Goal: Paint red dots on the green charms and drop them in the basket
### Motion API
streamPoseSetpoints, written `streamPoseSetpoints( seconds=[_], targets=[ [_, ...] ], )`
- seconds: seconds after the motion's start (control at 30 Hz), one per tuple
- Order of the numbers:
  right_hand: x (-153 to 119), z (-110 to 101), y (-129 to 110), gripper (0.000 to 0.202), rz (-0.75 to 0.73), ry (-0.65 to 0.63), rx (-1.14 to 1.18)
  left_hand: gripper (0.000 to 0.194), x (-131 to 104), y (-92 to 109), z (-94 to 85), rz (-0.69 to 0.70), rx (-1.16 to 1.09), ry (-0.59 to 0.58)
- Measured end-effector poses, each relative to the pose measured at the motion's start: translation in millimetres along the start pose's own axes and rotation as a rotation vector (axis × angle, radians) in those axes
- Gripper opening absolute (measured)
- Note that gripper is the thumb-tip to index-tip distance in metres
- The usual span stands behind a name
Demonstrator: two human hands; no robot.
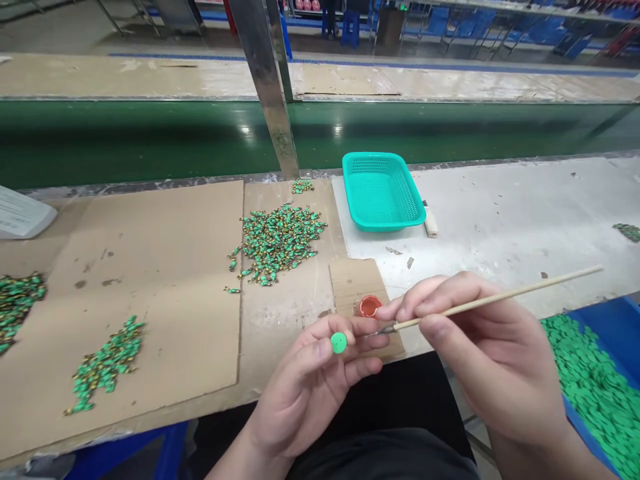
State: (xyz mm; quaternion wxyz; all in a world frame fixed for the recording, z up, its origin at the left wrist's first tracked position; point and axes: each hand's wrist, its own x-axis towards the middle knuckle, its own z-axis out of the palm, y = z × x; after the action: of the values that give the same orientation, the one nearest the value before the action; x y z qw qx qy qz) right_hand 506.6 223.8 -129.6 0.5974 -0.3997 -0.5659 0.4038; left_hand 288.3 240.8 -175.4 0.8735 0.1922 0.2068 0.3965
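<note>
My left hand pinches a small round green disc between thumb and fingers, its flat face turned up toward me. In my right hand is a thin wooden paintbrush, gripped near its tip end. The dark brush tip points left and lies close to the left fingers, just right of the disc; whether it touches anything I cannot tell. Beyond the hands a small red-rimmed cup with reddish-brown contents stands on a piece of cardboard.
A turquoise basket stands farther back. Small green-and-gold pieces lie in a large pile, with smaller heaps to the left. At lower right a blue bin holds many green discs. A metal post rises behind the table.
</note>
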Motion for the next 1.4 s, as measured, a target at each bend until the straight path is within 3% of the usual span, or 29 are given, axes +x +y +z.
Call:
streamPoseSetpoints(
  seconds=[0.47,1.4],
  targets=[
    [-9,16,-1,0.016,-0.01,-0.039,-0.123,0.015,1,-4,5.1,0.046,-0.07,-0.095],
    [-10,17,-2,0.023,-0.049,-0.056,-0.163,0.016,2,-4,5.5,0.045,-0.069,-0.051]
  ],
)
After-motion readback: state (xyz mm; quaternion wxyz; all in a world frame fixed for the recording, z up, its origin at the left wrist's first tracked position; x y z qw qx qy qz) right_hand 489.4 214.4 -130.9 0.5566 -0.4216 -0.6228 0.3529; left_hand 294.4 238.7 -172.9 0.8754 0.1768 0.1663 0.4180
